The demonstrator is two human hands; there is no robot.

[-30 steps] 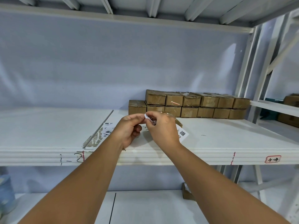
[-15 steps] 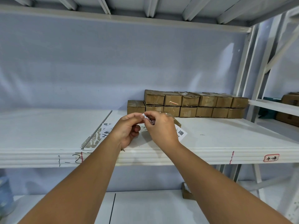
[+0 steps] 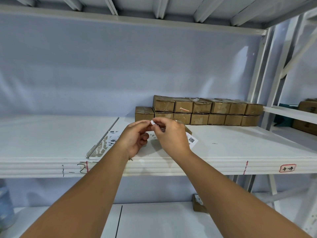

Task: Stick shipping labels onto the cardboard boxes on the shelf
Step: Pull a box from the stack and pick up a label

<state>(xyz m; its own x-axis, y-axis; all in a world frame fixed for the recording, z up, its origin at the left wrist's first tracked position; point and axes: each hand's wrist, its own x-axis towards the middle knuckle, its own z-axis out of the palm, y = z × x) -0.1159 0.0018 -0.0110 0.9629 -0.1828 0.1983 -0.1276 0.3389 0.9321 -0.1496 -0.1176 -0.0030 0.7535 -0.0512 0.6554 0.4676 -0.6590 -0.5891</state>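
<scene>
Both hands meet above the front of the white shelf (image 3: 223, 152). My left hand (image 3: 135, 138) and my right hand (image 3: 171, 134) pinch the same small white shipping label (image 3: 152, 122) between thumbs and fingertips. Its lower part with a QR code (image 3: 192, 140) shows past my right hand. Several small taped cardboard boxes (image 3: 202, 111) stand stacked in two rows at the back of the shelf, behind my hands. More printed labels (image 3: 112, 139) lie flat on the shelf to the left of my left hand. A brown box edge (image 3: 187, 130) peeks out behind my right hand.
A seam strip (image 3: 103, 140) with worn paint divides the shelf boards left of the labels. White uprights (image 3: 264, 74) stand at the right, with another shelf holding boxes (image 3: 307, 110) beyond. A lone small box (image 3: 199, 203) sits on the lower shelf. A red-bordered tag (image 3: 287, 168) marks the front edge.
Both hands have stayed together on the label with only slight finger movement. The view has shifted a little.
</scene>
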